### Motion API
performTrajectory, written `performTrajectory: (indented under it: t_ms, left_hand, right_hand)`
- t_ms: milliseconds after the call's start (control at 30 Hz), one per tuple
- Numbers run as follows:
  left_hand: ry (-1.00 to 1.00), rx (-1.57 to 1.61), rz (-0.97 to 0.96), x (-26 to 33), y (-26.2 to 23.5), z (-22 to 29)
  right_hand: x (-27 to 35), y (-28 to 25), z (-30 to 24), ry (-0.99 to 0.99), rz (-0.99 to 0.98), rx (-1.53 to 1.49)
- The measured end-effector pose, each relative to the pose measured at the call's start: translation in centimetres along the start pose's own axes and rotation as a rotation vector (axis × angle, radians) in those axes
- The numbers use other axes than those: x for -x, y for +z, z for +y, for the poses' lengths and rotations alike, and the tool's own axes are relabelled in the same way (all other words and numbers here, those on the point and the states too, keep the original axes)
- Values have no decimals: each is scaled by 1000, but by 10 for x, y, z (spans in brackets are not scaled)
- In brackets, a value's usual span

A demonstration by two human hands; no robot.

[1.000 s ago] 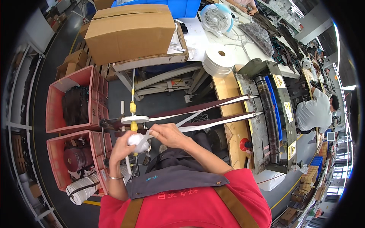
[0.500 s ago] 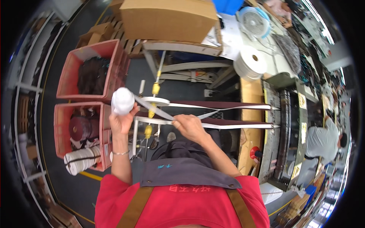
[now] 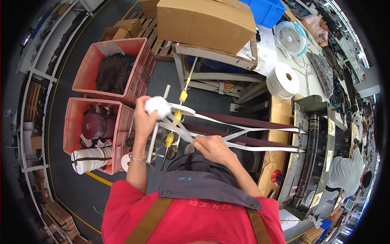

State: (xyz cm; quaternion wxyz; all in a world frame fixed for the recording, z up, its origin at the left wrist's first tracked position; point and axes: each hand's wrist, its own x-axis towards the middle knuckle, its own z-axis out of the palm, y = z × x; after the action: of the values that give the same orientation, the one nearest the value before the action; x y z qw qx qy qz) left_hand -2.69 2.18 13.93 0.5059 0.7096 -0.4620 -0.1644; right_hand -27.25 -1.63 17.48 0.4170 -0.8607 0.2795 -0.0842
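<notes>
My left hand (image 3: 143,122) is closed around a bundle of white tape (image 3: 158,106), whose surface is blurred. From it, white strips (image 3: 178,128) run slantwise to my right hand (image 3: 214,149), which pinches them between thumb and fingers. Beyond the right hand a strip (image 3: 237,135) continues toward the machine. Just right of the bundle, a flat white tape disc (image 3: 183,109) sits on a rod with yellow clamps (image 3: 183,96). White tapes and dark maroon bands (image 3: 252,121) stretch side by side from the rod area to the machine (image 3: 301,132) on the right.
Pink crates (image 3: 140,79) with dark material and a maroon roll (image 3: 96,126) stand at left. A large carton (image 3: 205,24) rests on the bench ahead. A white tape roll (image 3: 280,81) and a fan (image 3: 291,38) stand at the far right. Co-workers (image 3: 345,173) are farther right.
The whole view has shifted, so the surroundings appear farther right. My left hand has brought the white bundle closer to the tape disc. My right hand has drawn slightly toward my body, still pinching the strip.
</notes>
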Motion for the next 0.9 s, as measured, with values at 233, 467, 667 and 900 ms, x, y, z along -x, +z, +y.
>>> performTrajectory:
  t_ms: [233, 467, 667, 900]
  left_hand:
    - [-339, 655, -999, 40, 40, 6]
    - [-578, 1428, -384, 30, 31, 7]
    - [-289, 604, -223, 11, 25, 7]
    - [-567, 906, -1023, 49, 48, 18]
  right_hand:
    - [-21, -12, 11, 12, 259, -435]
    - [-9, 13, 38, 158, 220, -179]
    - [-2, 19, 12, 24, 56, 92]
    - [-23, 9, 4, -101, 285, 8]
